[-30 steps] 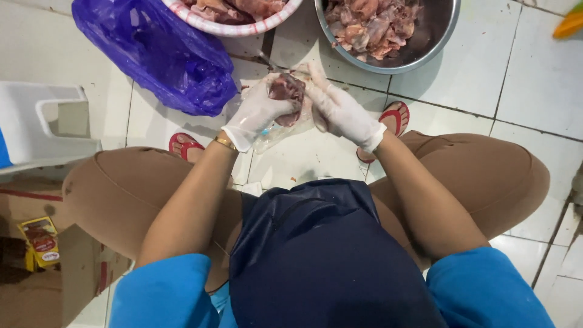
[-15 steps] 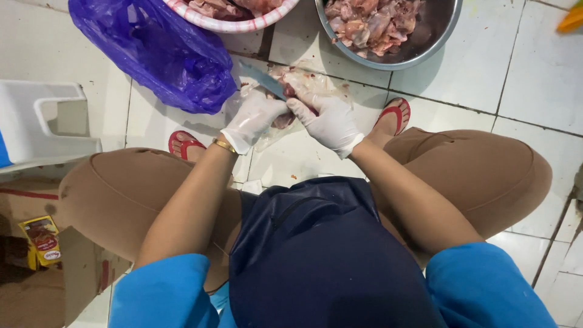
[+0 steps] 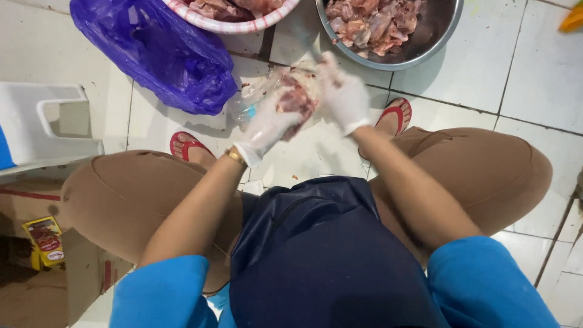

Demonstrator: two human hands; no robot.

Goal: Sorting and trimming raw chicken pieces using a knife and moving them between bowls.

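Raw meat piece (image 3: 296, 102), dark red, is sitting between both gloved hands, low over the white tiled floor (image 3: 534, 79) and just in front of the knees. I am seeing the left hand (image 3: 267, 124) in a thin clear glove cupping it from below and from the left, fingers (image 3: 284, 102) curled partway and touching the flesh. The right hand (image 3: 341, 91) in a white glove is pressing against the meat's right side; its fingers are blurring, so I cannot tell how far they are spread or whether they are truly clamping. A clear plastic bag (image 3: 255, 97) is crumpling around and under the meat, touching the left hand. Well to the left, a purple plastic bag (image 3: 158, 51) is lying slumped on the tiles. At the top edge a round bowl with a red-and-white rim (image 3: 243, 25) is holding meat pieces, and beside it a steel bowl (image 3: 434, 36) is holding more pale pink cuts. A white plastic stool (image 3: 45, 130) is standing at the left edge. Lower left, a small yellow packet (image 3: 45, 242) with a red picture panel is lying on brown cardboard (image 3: 24, 206).
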